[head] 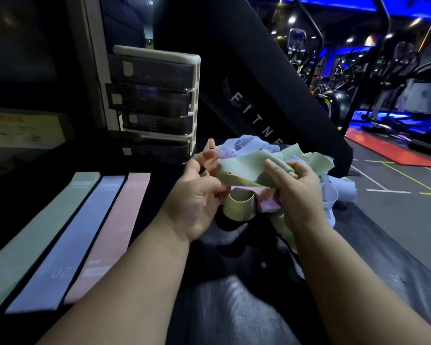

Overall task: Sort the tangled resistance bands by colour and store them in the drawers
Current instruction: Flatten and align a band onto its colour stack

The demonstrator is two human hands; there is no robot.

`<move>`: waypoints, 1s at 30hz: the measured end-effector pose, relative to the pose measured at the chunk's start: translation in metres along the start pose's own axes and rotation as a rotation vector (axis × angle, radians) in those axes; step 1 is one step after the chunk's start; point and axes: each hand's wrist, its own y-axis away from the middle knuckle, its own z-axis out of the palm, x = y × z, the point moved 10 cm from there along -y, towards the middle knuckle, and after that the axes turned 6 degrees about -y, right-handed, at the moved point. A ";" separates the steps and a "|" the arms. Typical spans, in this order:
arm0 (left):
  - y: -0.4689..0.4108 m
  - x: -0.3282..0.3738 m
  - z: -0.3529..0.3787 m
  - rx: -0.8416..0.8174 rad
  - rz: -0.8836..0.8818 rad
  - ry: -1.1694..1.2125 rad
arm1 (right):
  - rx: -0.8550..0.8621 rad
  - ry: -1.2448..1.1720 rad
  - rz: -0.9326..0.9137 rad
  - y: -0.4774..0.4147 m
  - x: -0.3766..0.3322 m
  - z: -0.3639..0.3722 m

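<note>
Right hand: fingers and thumb curled round a pale green fold at the top of the tangled bundle of pale green, lavender and pink elastic resistance bands. Left hand: fingers curled, pinching the bundle's left edge. The bundle sits between both hands, just right of the cream four-drawer plastic unit, drawers closed. Well to the left, lying flat and side by side: green flat band, lavender flat band, pink flat band.
</note>
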 end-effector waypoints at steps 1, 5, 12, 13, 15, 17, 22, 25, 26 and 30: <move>0.000 0.000 0.002 -0.008 0.008 -0.069 | 0.007 0.012 -0.003 0.000 -0.001 -0.001; 0.002 0.001 -0.003 0.088 0.073 -0.376 | 0.018 0.000 -0.005 -0.001 0.000 -0.003; 0.004 0.025 -0.028 0.341 0.194 -0.366 | 0.024 -0.032 0.073 -0.009 0.004 -0.008; 0.005 0.031 -0.031 0.383 0.217 -0.350 | 0.029 -0.087 0.114 -0.011 0.007 -0.010; 0.008 0.042 -0.036 0.447 0.255 -0.328 | -0.003 -0.141 0.153 -0.013 0.008 -0.009; 0.012 0.052 -0.040 0.506 0.288 -0.340 | -0.049 -0.092 0.132 -0.013 0.005 -0.005; 0.017 0.067 -0.051 0.594 0.285 -0.345 | -0.104 0.115 -0.017 -0.013 -0.001 -0.002; 0.019 0.076 -0.054 0.606 0.270 -0.303 | -0.098 0.194 -0.066 -0.012 -0.005 -0.004; 0.021 0.079 -0.054 0.605 0.266 -0.297 | -0.102 0.213 -0.080 -0.011 -0.007 -0.003; 0.033 0.094 -0.057 0.614 0.268 -0.344 | -0.088 0.371 -0.177 -0.008 -0.013 -0.001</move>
